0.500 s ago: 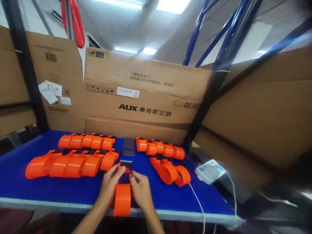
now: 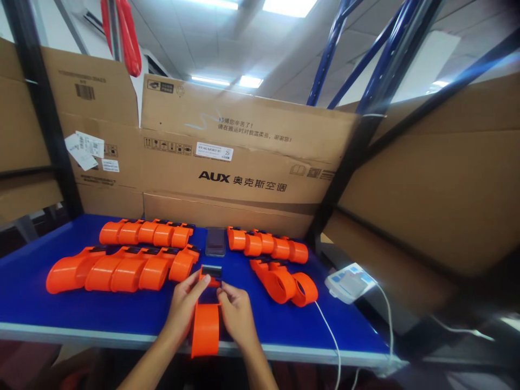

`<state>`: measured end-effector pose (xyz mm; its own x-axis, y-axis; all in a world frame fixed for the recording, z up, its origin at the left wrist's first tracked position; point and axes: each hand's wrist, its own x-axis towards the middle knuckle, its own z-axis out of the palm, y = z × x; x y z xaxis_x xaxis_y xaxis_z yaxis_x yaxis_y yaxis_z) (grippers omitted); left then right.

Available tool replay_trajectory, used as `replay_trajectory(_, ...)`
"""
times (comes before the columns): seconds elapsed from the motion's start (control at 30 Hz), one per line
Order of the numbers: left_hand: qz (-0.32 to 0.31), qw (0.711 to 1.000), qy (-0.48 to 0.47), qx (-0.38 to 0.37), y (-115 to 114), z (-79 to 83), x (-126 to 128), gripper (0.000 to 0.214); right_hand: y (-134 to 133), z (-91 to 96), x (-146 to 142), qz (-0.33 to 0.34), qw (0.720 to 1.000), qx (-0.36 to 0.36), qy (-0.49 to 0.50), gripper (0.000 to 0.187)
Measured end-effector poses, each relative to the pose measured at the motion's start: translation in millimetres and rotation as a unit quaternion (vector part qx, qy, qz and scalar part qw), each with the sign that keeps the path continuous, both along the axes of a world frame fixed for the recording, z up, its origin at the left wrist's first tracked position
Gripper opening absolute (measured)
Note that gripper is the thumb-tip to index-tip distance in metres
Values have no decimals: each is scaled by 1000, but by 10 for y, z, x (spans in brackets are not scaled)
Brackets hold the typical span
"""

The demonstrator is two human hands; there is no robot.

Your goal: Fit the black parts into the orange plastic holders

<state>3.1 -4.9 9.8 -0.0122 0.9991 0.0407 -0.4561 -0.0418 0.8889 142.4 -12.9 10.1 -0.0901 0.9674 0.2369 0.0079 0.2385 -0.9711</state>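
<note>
An orange tape dispenser (image 2: 205, 325) lies on the blue table (image 2: 81, 311) near its front edge, with a black blade end (image 2: 211, 271) pointing away from me. My left hand (image 2: 184, 306) grips its left side, fingertips pinched at the blade end. My right hand (image 2: 235, 314) holds its right side, fingers curled toward the same end. Both hands are closed on the dispenser.
Two rows of orange dispensers (image 2: 122, 271) lie at the left, more orange dispensers (image 2: 268, 246) at the right back, with a looped pair (image 2: 284, 284) in front. A dark phone (image 2: 215, 241) lies in the middle. A white power strip (image 2: 349, 281) with cable sits right. Cardboard boxes (image 2: 244, 157) wall the back.
Only the camera shifted slightly. Both hands stay on the dispenser in much the same grip.
</note>
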Motion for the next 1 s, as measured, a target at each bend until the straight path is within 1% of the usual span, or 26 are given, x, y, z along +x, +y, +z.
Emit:
replay_trajectory(0.1, 23, 1000, -6, -11, -12, 28, -8, 37, -9, -23, -4, -4, 1000, -20, 21, 32)
replay_trajectory(0.23, 44, 999, -14, -27, -8, 23, -10, 37, -10, -51, -6, 20, 998, -35, 39, 34)
replay_trajectory(0.3, 42, 999, -10, -27, -7, 13, -3, 38, -3, -59, -5, 16, 998, -35, 43, 31)
replay_trajectory(0.37, 41, 999, -1, -22, -5, -1, 3, 39, 5, -63, -4, -2, 999, -35, 41, 28)
replay_trajectory(0.5, 25, 999, 24, -3, 12, -36, 1, 44, 4, -52, -3, -22, 999, -33, 17, 23)
replay_trajectory(0.6, 17, 999, 38, -2, 25, -54, -14, 48, -3, -39, -1, -28, 999, -25, 1, 20)
replay_trajectory(0.77, 1, 999, 37, -6, 16, -38, -32, 44, 25, -72, 24, -32, 999, -16, -28, 14)
replay_trajectory(0.87, -14, 999, 28, -10, 9, -23, -29, 41, 50, -110, 37, -29, 999, -14, -41, 13)
replay_trajectory(1.0, -11, 999, 24, -17, 6, -18, -24, 43, 55, -123, 36, -29, 999, -11, -41, 15)
